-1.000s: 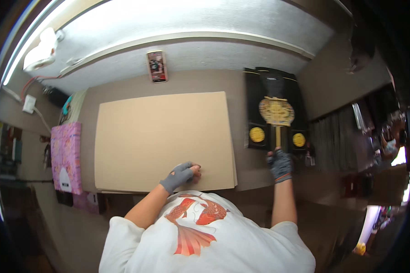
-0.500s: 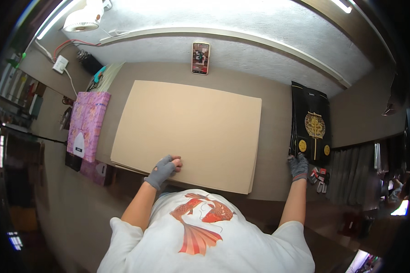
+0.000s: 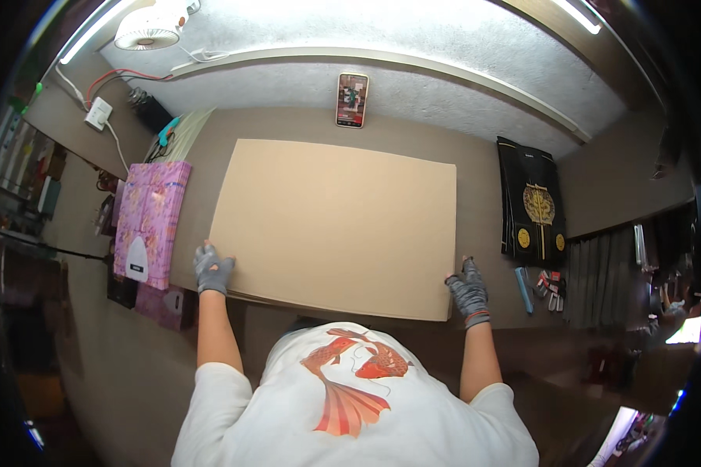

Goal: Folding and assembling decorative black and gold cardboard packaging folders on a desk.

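A stack of large flat brown cardboard sheets (image 3: 335,226) lies on the table in front of me, with layered edges showing along its near side. At its left edge, near the front corner, my left hand (image 3: 213,269) in a grey fingerless glove is open, thumb toward the cardboard and fingers pointing away from me. My right hand (image 3: 469,293), gloved alike, is beside the right edge by the near corner. Its fingers are spread, and the thumb side meets the cardboard edge. Neither hand has anything gripped in it.
Black packages with gold print (image 3: 537,204) lie at the right, with a light-blue tool (image 3: 524,290) and small red and silver items (image 3: 551,289) nearer me. Purple patterned packages (image 3: 153,222) lie at the left. A phone (image 3: 352,101) leans against the back wall.
My left hand has gone from the cardboard's near edge to its left side and opened. My right hand has left the black packages for the cardboard's right edge, uncovering the light-blue tool.
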Demonstrator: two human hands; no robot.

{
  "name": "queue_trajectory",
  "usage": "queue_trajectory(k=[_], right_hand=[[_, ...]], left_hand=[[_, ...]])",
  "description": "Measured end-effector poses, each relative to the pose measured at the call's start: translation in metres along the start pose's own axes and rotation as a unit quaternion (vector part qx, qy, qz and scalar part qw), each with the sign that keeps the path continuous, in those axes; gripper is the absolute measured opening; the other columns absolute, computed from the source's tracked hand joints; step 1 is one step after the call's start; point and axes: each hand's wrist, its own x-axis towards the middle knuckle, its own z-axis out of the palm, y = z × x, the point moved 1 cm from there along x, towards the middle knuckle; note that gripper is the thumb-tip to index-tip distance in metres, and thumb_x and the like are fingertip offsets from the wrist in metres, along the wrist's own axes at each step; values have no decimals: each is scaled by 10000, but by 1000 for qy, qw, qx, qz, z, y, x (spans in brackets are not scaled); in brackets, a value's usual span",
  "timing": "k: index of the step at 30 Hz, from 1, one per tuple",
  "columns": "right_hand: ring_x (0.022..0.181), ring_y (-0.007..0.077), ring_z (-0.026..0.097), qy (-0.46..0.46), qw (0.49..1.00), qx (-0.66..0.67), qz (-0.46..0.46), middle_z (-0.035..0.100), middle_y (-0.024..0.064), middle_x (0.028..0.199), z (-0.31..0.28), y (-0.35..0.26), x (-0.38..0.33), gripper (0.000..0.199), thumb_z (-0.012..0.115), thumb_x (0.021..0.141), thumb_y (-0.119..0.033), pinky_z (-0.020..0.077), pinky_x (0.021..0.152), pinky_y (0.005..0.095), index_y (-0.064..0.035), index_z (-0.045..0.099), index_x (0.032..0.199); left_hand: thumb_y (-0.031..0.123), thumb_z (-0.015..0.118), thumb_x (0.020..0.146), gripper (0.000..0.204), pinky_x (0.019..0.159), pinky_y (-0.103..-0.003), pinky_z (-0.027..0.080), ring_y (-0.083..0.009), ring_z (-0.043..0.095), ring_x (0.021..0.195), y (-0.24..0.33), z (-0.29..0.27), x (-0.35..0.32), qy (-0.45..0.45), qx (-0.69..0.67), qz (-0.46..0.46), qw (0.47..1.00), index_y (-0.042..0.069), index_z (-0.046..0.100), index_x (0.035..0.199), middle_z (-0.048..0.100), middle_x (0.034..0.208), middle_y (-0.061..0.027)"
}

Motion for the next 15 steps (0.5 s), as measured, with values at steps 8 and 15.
queue_trajectory(k=[8,15], right_hand=[[1426,353,341,3,991,-125,44,359,240,1525,29,-40,-30,880,753,808,-359,274,1196,398,23,339,1484],[1374,351,419,67,993,-82,59,461,239,1446,20,-27,-22,897,775,785,-362,336,1149,394,36,353,1468]], left_hand=[[321,761,761,694,957,-448,490,-371,613,1135,-31,-5,17,-37,-124,30,991,-18,514,1313,625,1239,-227],[190,685,841,398,795,-324,516,-226,651,846,-41,-51,58,-128,-327,61,934,-34,575,1150,676,974,-177]])
